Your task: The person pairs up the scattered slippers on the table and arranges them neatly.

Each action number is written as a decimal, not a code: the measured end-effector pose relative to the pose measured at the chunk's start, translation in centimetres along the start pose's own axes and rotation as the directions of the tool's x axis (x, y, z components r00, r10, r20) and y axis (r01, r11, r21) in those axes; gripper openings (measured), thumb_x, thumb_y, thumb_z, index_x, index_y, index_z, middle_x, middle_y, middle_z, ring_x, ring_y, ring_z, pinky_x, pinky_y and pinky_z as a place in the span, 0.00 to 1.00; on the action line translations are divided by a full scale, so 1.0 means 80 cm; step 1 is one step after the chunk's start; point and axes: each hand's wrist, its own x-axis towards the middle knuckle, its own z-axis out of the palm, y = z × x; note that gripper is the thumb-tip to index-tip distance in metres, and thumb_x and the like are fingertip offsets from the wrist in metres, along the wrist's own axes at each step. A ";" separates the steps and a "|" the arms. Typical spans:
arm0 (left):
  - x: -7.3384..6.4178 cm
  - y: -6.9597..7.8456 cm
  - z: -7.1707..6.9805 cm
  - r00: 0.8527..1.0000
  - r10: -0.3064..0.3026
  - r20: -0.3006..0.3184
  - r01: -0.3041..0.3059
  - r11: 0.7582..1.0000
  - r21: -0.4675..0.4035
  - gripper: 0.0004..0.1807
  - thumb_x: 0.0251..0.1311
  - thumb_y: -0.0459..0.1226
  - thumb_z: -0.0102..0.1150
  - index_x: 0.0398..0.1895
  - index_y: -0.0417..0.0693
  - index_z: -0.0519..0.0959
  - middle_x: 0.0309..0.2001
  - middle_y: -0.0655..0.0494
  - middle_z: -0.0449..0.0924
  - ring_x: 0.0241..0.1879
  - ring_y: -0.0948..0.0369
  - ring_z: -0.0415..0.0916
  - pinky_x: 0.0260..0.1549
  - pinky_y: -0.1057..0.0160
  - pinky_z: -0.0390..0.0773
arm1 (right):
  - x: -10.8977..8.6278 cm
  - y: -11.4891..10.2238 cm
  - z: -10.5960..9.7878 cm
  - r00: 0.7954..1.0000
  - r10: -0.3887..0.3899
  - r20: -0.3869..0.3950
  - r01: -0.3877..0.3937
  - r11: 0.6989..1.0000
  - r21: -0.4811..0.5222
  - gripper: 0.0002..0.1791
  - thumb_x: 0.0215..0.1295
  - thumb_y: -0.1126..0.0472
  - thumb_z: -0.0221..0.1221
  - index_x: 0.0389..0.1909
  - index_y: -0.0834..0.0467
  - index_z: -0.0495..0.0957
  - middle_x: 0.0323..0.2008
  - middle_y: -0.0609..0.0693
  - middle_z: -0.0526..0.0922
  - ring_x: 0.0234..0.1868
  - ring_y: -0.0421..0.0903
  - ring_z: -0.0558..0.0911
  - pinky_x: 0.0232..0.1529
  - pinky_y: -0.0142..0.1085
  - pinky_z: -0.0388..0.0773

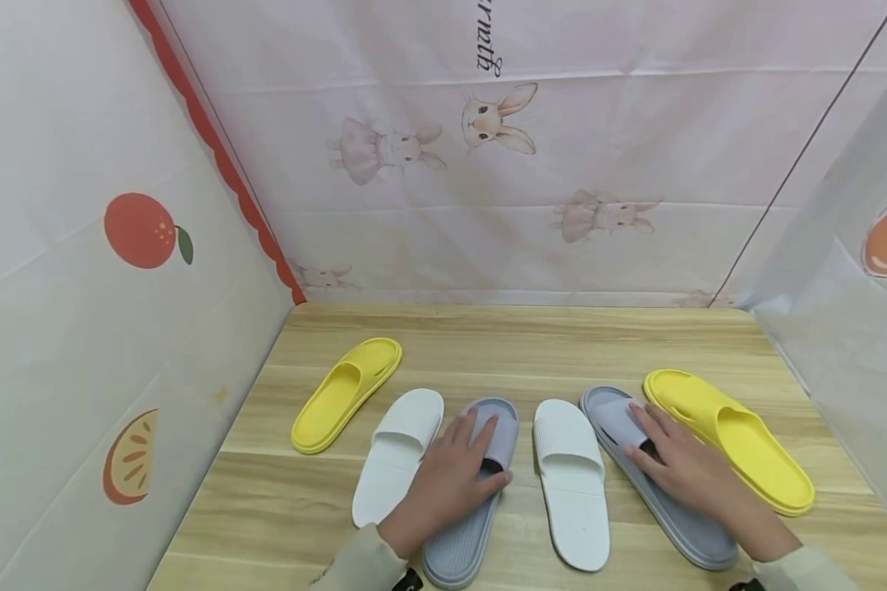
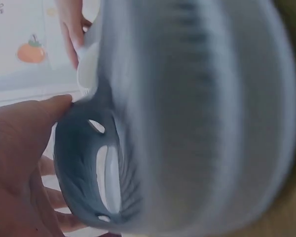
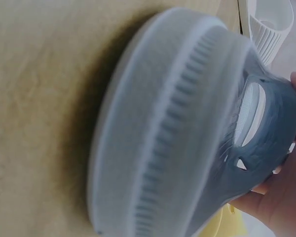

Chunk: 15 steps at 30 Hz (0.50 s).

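Note:
Two grey slippers lie on the wooden tabletop, toes toward the back wall. My left hand (image 1: 451,476) rests over the strap of the left grey slipper (image 1: 460,546), fingers spread, thumb at the strap's right side. Over the strap of the right grey slipper (image 1: 687,525) lies my right hand (image 1: 687,468), its fingers extended along the strap and its thumb at the left. The left wrist view shows the grey strap (image 2: 79,163) between thumb and fingers. In the right wrist view the other strap (image 3: 271,133) is likewise spanned by my hand (image 3: 286,197).
One white slipper (image 1: 388,476) lies left of the left grey one; another white slipper (image 1: 576,509) sits between the grey pair. Yellow slippers (image 1: 328,406) (image 1: 765,460) lie angled at the outer left and right. Printed cloth walls (image 1: 443,246) enclose the wooden tabletop (image 1: 532,345).

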 end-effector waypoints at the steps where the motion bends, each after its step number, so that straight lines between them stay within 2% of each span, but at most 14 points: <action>1: 0.000 0.002 0.000 1.000 -0.002 -0.005 0.002 1.000 -0.001 0.45 0.58 0.65 0.50 0.75 0.61 0.52 0.74 0.48 0.50 0.70 0.48 0.54 0.54 0.41 0.68 | 0.000 0.000 0.000 1.000 0.007 0.003 -0.007 1.000 0.001 0.42 0.67 0.32 0.43 0.75 0.52 0.51 0.70 0.64 0.55 0.67 0.67 0.60 0.56 0.66 0.62; 7: -0.002 0.007 -0.004 0.999 -0.018 -0.042 0.018 1.000 -0.006 0.43 0.59 0.63 0.52 0.74 0.56 0.55 0.71 0.48 0.58 0.68 0.50 0.59 0.54 0.44 0.71 | 0.002 -0.001 0.003 1.000 0.015 0.002 -0.015 1.000 0.000 0.42 0.67 0.31 0.42 0.74 0.54 0.54 0.70 0.65 0.56 0.67 0.68 0.60 0.57 0.66 0.61; 15: 0.000 0.008 -0.002 0.999 0.005 -0.054 -0.005 1.000 0.007 0.36 0.63 0.61 0.48 0.70 0.56 0.62 0.66 0.50 0.65 0.65 0.52 0.62 0.59 0.51 0.68 | 0.010 -0.002 0.004 1.000 -0.004 -0.019 0.004 1.000 -0.006 0.41 0.68 0.33 0.42 0.71 0.57 0.58 0.69 0.66 0.58 0.66 0.67 0.62 0.58 0.63 0.62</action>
